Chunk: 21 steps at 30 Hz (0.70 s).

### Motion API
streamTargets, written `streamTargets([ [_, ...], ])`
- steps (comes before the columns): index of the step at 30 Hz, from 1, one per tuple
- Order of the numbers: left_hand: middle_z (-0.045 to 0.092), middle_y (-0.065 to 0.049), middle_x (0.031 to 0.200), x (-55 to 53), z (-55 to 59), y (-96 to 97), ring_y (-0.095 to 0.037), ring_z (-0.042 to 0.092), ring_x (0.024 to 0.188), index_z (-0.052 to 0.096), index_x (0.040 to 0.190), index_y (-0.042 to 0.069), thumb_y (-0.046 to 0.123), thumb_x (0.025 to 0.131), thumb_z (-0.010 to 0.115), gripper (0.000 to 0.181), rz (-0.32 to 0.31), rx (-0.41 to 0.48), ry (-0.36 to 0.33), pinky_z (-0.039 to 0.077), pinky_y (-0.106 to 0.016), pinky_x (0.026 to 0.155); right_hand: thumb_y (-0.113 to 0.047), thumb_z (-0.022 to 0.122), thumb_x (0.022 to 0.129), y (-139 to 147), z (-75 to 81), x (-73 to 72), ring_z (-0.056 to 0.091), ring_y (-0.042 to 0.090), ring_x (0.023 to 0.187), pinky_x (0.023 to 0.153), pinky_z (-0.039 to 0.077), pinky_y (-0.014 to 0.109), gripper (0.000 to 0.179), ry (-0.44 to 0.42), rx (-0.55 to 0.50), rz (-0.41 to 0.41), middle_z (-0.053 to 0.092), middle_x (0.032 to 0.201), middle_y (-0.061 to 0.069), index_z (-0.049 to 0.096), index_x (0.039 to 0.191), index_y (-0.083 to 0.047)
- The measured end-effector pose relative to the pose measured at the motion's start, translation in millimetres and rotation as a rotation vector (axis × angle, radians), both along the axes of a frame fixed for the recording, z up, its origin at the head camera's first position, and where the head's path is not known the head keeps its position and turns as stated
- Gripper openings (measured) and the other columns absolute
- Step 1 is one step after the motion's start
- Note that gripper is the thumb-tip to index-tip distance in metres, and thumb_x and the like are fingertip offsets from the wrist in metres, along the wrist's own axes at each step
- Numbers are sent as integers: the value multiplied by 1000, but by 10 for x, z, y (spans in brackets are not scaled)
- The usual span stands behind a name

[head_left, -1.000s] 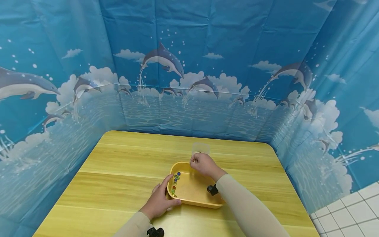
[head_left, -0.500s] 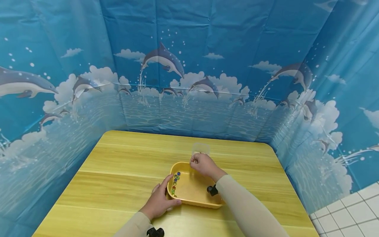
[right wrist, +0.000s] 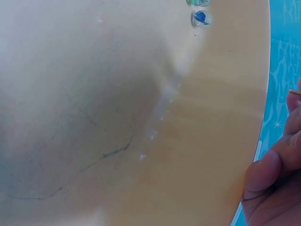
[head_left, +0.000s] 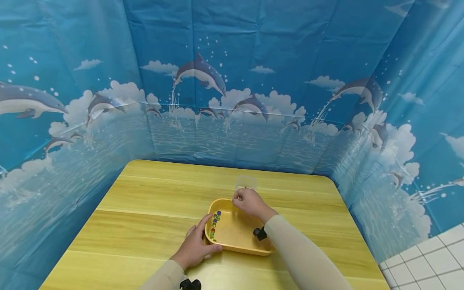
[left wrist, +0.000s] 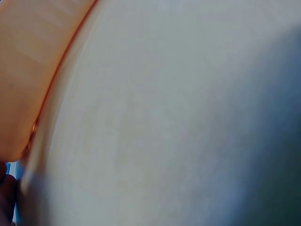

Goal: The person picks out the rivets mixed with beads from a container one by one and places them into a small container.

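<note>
A yellow plastic tray (head_left: pixel 246 250) sits on the table. My left hand (head_left: pixel 193 246) grips its near left corner, with fingers along the left wall and the thumb on the near side. Several coloured glass marbles (head_left: pixel 214 225) lie along the tray's left side; a clear marble with blue inside (right wrist: pixel 202 19) shows in the right wrist view. My right hand (head_left: pixel 250 202) is at the far rim, fingers curled. A thin copper-coloured bit (right wrist: pixel 294 92) shows by a fingertip; whether the hand holds it is unclear. Behind it stands a clear plastic container (head_left: pixel 246 180), partly hidden.
The yellow wood-grain table (head_left: pixel 152 209) extends around the tray. A blue dolphin-print curtain (head_left: pixel 232 137) closes off the back and sides. White tiles (head_left: pixel 435 257) show at the lower right. My right forearm (head_left: pixel 304 253) passes over the tray's right end.
Both hands, the tray and the marbles hold their places. Only the head view has shifted very slightly.
</note>
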<state>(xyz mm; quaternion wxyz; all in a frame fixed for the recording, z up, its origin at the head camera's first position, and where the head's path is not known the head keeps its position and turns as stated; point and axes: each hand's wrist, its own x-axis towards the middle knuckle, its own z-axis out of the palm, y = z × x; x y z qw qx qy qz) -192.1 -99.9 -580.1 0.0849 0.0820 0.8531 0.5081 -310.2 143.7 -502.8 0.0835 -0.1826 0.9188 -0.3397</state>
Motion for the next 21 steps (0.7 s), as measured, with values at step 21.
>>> streamTargets([
  [21, 49, -8, 163, 4, -7, -7, -57, 17, 156, 30, 165, 35, 52, 76, 92, 110, -7, 10, -7, 10, -77, 123, -16, 65, 100, -8, 2, 11, 47, 11, 62, 61, 42, 26, 13, 3, -8, 0, 57, 72, -4, 70, 88, -15],
])
